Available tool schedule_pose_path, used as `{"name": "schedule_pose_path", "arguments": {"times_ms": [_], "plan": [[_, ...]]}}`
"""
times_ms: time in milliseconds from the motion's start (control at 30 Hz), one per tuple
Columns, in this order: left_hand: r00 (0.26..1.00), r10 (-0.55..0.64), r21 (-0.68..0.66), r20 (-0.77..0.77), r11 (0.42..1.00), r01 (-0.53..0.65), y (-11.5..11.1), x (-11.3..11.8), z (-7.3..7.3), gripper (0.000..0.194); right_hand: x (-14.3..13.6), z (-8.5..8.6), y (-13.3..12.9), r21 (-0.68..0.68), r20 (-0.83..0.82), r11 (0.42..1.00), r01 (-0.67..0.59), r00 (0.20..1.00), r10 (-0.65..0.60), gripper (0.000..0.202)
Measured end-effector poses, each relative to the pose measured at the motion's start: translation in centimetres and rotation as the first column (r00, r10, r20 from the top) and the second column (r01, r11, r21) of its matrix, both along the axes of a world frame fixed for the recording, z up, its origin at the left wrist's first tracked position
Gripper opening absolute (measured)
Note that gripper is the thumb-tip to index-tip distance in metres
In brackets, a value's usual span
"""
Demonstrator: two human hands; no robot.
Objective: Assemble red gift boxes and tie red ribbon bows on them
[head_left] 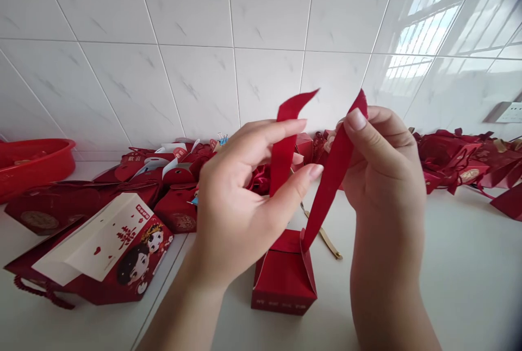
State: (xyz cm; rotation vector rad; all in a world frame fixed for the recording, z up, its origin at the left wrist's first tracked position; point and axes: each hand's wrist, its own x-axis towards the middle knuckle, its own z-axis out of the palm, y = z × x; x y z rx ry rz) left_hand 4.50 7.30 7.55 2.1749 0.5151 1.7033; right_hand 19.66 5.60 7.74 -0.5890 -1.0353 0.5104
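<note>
A small red box [285,280] stands on the white counter with its top folded together. From its top rise two tails of a red ribbon [328,188]. My right hand [383,155] pinches the right tail near its end, thumb in front. The left tail passes through the fingers of my left hand [244,193], behind the index finger and in front of another fingertip; its tip bends over to the right. My left thumb is apart from that tail, close to the right one. Behind the box lies a thin gold-coloured tool [326,239], partly hidden by my left hand.
At left lies a larger red gift box [142,264] with cartoon figures and a cream flap. Several red boxes [179,207] crowd behind it, near a red plastic basin [36,161]. More red boxes with ribbons [452,155] line the tiled wall at right.
</note>
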Motion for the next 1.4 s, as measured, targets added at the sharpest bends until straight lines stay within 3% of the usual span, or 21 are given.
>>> {"name": "schedule_pose_path", "arguments": {"times_ms": [133, 333, 533, 667, 800, 933, 1100, 1233, 1400], "plan": [[0.996, -0.09, 0.001, 0.009, 0.996, 0.09, 0.2, 1.0, -0.8, 0.034, -0.5, -0.1, 0.2, 0.025, 0.001, 0.999, -0.045, 0.999, 0.045, 0.009], [0.995, -0.081, -0.053, 0.055, 0.995, 0.084, 0.4, 1.5, -1.3, 0.036, -1.0, -0.3, 0.6, 0.105, 0.042, 0.993, -0.059, 0.998, 0.055, 0.014], [0.996, -0.082, -0.129, 0.018, 0.988, 0.083, 0.0, 1.4, -0.8, 0.035, -1.5, -0.3, 0.3, 0.047, 0.043, 0.999, -0.012, 0.999, 0.01, 0.014], [0.998, -0.047, -0.123, 0.048, 0.991, 0.053, 0.2, 1.3, -0.9, 0.033, -1.2, -0.3, 0.2, -0.002, 0.143, 0.998, 0.061, 0.988, -0.06, 0.013], [0.998, 0.003, -0.065, 0.055, 0.998, 0.001, 0.6, 1.0, -0.9, 0.03, -0.5, -0.3, -0.1, -0.06, 0.218, 0.998, -0.005, 0.976, 0.018, 0.012], [0.998, -0.01, -0.024, 0.056, 1.0, 0.011, 0.9, 0.7, -0.7, 0.029, 0.4, -0.5, -1.1, -0.185, 0.34, 0.983, 0.007, 0.939, 0.058, 0.023], [0.996, -0.037, 0.035, 0.08, 0.999, 0.035, 1.1, 0.6, -0.6, 0.027, 0.5, -0.8, -2.8, -0.386, 0.52, 0.917, -0.106, 0.796, 0.311, 0.03], [0.994, -0.064, 0.017, 0.083, 0.998, 0.062, 1.3, 0.6, -0.7, 0.027, -0.6, -1.1, -2.8, -0.344, 0.462, 0.933, -0.105, 0.846, 0.265, 0.024], [0.994, -0.085, -0.081, 0.073, 0.993, 0.091, 1.7, -0.1, -0.5, 0.024, -0.5, -1.8, -1.1, -0.35, 0.293, 0.915, -0.202, 0.904, 0.312, 0.016]]}}
